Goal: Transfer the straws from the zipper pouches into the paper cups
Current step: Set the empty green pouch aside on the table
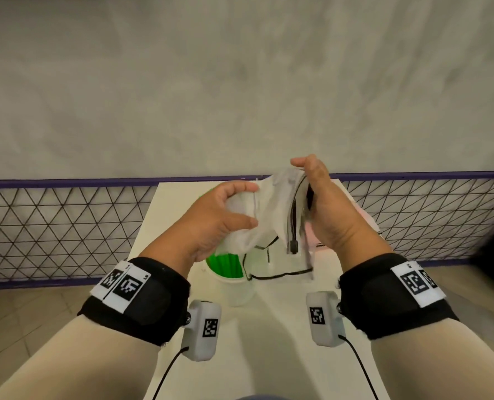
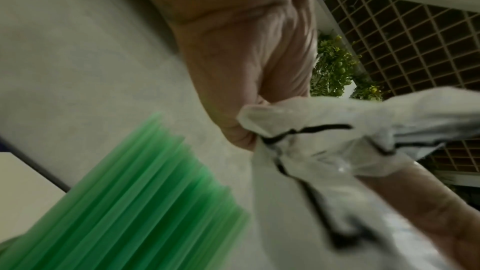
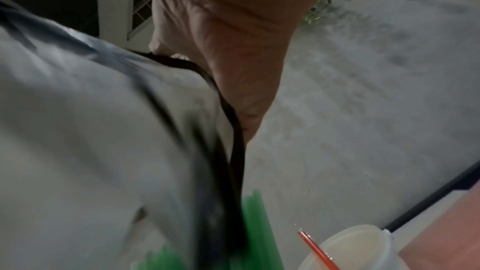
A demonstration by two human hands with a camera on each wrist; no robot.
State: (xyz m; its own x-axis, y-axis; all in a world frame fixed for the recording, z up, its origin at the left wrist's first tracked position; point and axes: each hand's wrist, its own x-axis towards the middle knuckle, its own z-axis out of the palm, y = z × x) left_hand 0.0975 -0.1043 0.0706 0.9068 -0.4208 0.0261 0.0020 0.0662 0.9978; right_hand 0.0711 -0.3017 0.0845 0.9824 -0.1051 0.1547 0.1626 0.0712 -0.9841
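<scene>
A: Status?
B: Green straws (image 1: 225, 265) already stand in a paper cup (image 1: 234, 290) at 6 o'clock under the hands. Left hand (image 1: 211, 223) and right hand (image 1: 323, 206) both have fingers clamped on a limp white zipper pouch (image 1: 274, 209), apparently emptied.
A: Remaining?
B: Second cup (image 3: 350, 252) at 3 o'clock holds one red straw (image 3: 315, 251); probably more to do.
A: Setting?
B: White counter (image 1: 268, 356), grey wall (image 1: 240, 82), lattice fence (image 1: 52, 226).

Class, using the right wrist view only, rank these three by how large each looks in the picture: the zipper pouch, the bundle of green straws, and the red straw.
1. zipper pouch, filling most of the left side, though it is very near the camera
2. green straws, partly hidden behind the pouch
3. red straw, one thin line in the paper cup
</scene>
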